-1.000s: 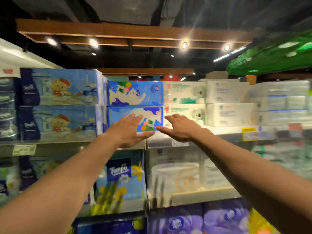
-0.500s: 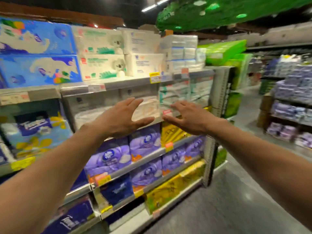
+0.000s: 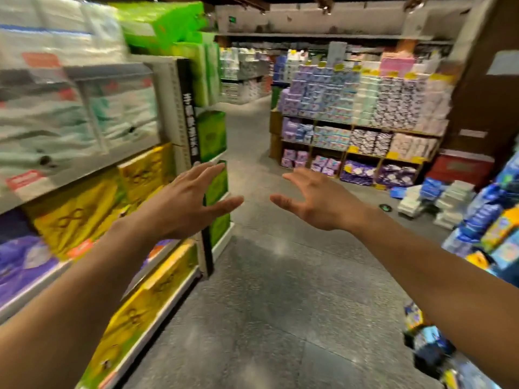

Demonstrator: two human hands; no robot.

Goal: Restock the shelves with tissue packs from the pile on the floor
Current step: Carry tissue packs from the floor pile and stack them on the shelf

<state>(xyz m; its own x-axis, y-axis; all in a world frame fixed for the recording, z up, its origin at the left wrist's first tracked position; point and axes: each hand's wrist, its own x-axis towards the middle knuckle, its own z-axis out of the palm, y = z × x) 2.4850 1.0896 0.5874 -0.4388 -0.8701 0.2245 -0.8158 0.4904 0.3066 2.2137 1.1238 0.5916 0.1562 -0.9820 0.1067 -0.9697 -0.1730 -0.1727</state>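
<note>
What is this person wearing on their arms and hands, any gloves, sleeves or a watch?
Nothing that shows. The left hand and right hand are gloveless, with no watch or band at either wrist. Both forearms are uncovered to the picture's edge; any sleeve is out of view.

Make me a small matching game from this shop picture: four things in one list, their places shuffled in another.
1 left hand
2 yellow packs
3 green packs
4 white stacks

A on the floor, far right
B at the end of the near shelves
C in the air, empty
D on a low shelf, left

Pairs: 1-C, 2-D, 3-B, 4-A
</note>
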